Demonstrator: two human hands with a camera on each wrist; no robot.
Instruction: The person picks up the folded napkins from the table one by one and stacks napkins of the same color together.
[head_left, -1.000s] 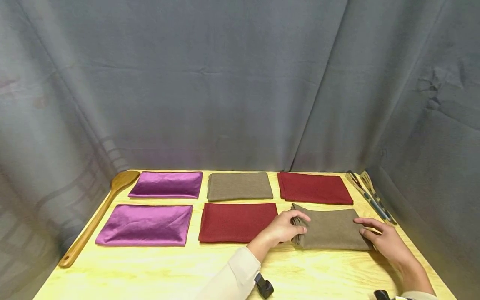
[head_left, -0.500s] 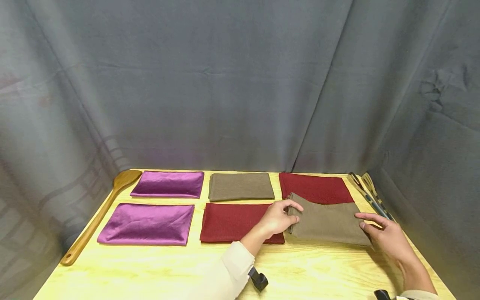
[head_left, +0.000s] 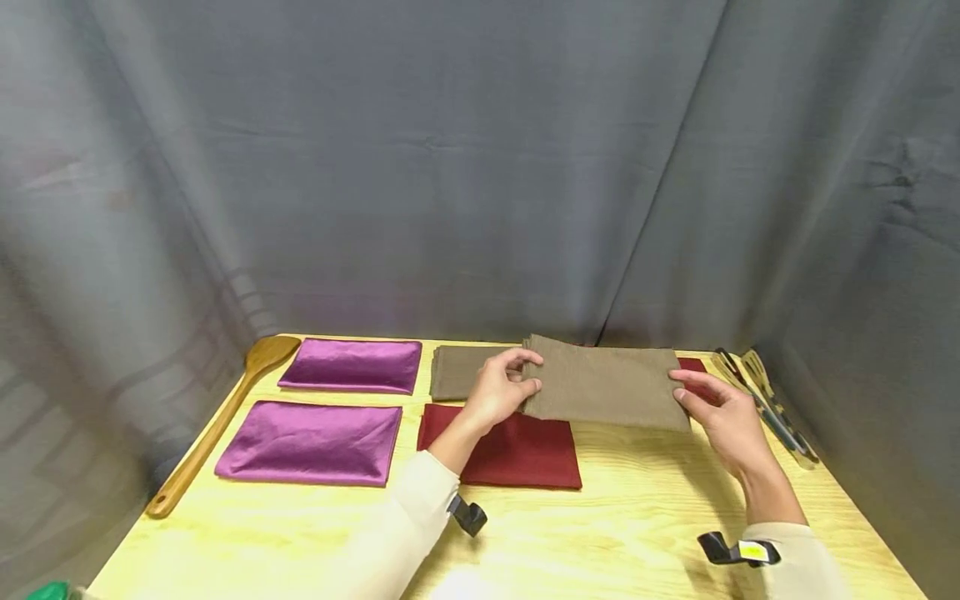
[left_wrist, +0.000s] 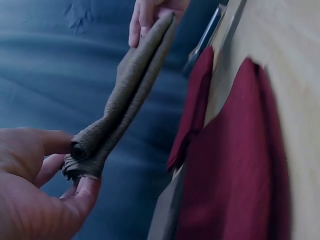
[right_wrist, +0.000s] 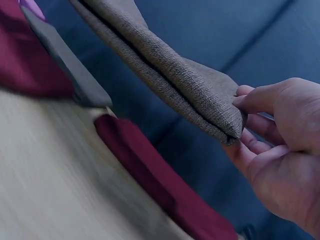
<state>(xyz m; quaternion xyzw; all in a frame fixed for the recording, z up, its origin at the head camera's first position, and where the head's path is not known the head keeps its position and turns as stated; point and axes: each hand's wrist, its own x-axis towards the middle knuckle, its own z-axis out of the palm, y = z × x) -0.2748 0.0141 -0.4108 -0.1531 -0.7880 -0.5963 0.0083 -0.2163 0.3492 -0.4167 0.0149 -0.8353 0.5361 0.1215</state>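
Observation:
A folded grey-brown cloth (head_left: 606, 385) hangs in the air above the table, held at both short ends. My left hand (head_left: 498, 390) pinches its left end between thumb and fingers; layered folds show there in the left wrist view. At the other end my right hand (head_left: 722, 415) grips the cloth's edge, thumb on one side and fingers on the other, as the right wrist view shows. Below and behind it, a dark red folded cloth (head_left: 692, 365) at the back right is mostly hidden. Another grey-brown folded cloth (head_left: 459, 372) lies at the back middle, partly covered by the left hand.
A front red cloth (head_left: 525, 454) lies under the left wrist. Two purple satin cloths (head_left: 351, 365) lie at left, one behind the other. A wooden spoon (head_left: 217, 429) rests along the left edge, and kitchen utensils (head_left: 772, 404) along the right. Grey curtains surround the table.
Both hands have lifted the grey-brown cloth off the front right of the table and carried it up, back and leftward. It now covers most of the back red cloth.

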